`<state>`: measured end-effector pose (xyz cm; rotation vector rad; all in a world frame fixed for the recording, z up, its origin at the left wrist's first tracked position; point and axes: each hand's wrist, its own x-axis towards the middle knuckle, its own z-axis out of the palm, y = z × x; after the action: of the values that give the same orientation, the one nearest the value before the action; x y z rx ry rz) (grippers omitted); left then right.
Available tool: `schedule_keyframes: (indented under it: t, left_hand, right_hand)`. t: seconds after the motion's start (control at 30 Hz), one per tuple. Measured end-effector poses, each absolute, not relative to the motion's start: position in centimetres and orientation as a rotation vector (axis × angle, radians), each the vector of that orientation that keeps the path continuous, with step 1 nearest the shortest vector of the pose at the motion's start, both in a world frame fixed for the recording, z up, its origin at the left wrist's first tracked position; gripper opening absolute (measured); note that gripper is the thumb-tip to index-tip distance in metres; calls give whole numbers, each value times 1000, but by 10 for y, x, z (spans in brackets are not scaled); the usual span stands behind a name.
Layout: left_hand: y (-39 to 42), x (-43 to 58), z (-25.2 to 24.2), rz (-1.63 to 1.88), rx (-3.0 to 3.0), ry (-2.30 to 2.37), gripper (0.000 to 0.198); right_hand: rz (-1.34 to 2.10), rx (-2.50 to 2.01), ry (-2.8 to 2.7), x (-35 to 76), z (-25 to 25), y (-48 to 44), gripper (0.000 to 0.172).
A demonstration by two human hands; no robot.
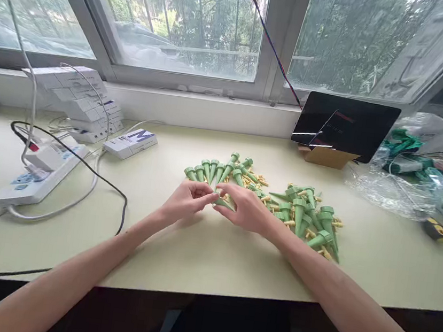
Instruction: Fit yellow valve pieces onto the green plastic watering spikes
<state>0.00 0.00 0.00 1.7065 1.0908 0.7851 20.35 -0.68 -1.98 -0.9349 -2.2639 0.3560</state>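
Observation:
My left hand [188, 202] and my right hand [246, 208] meet over the middle of the table. Between their fingertips is one green plant watering spike [225, 204], its tapered end pointing right under my right fingers. Both hands are closed on it, and the fingers hide most of its other end. Just beyond my hands, several green spikes with ribbed caps [213, 167] lie fanned out, caps pointing away. Small yellow valve pieces [259, 179] are scattered to the right of the fan. Beside my right forearm lies a loose pile of more green spikes [299, 210], mixed with yellow pieces.
A white power strip [37, 181] with cables and a white box [130, 143] are on the left, near stacked white boxes [80, 100]. A dark tablet [343, 124] leans on a cardboard stand [329, 158]. Clear plastic wrap [391, 192] and a tape measure [437, 230] lie right.

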Motion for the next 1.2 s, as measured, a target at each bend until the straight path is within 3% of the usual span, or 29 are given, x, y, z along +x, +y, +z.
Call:
schedule_keyframes:
  t: [0.33,0.6,0.83,1.03,1.2]
  left_hand:
    - [13,-10,-3,1008,1727,1082,36]
    - [20,-10,-21,975,2350,1094,45]
    - [25,-17,-26,949,2444,1069,43]
    - [24,-16,-28,919,2492,1037,43]
    - [23,-14,-27,879,2507,995,40]
  right_hand:
    - [346,-927,-2167,203,-24,-6,35]
    - [279,-880,-2103,203,-27,-6,30]
    - [147,-901,-2153,214,0,-7,27]
    - [172,-1114,-2236,254,40,-7,25]
    - [226,-1422,-2255,300,44,-6,25]
